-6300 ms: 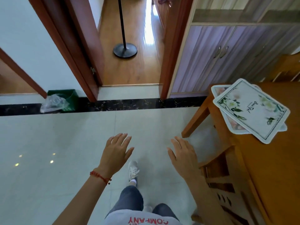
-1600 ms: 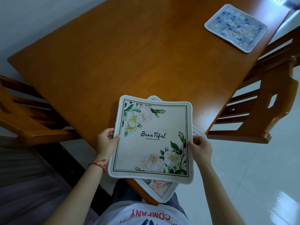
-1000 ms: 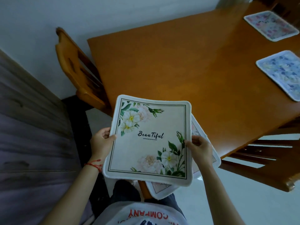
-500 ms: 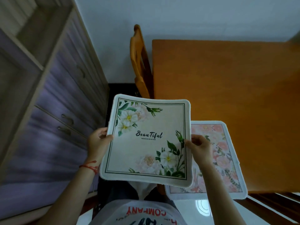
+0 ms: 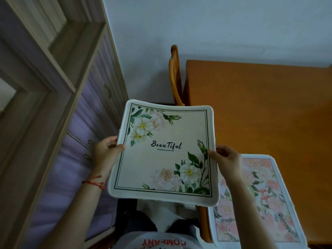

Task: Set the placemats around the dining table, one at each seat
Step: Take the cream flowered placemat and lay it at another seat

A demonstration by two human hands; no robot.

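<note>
Hands grasp the square cream placemat with white flowers, a green border and the word "Beautiful" (image 5: 166,151) at chest height, off the left end of the counter: the left hand (image 5: 106,152) pinches its left edge, thumb on top, and the right hand (image 5: 225,158) pinches its right edge the same way. A red string bracelet (image 5: 94,183) circles the left wrist. The mat sags slightly between the 2 grips and hangs over the person's legs and the floor, touching nothing else. Just right of it, a pink floral placemat with a white border (image 5: 260,203) lies flat on the near corner of the orange-brown wooden counter (image 5: 260,108), its near edge overhanging the rim. Beyond the held mat, a wooden chair back (image 5: 175,76) stands against the counter's left end. On the left runs a lilac cabinet with metal handles (image 5: 93,133); its doors are closed, so any contents are hidden. A pale wall (image 5: 215,24) rises behind.
</note>
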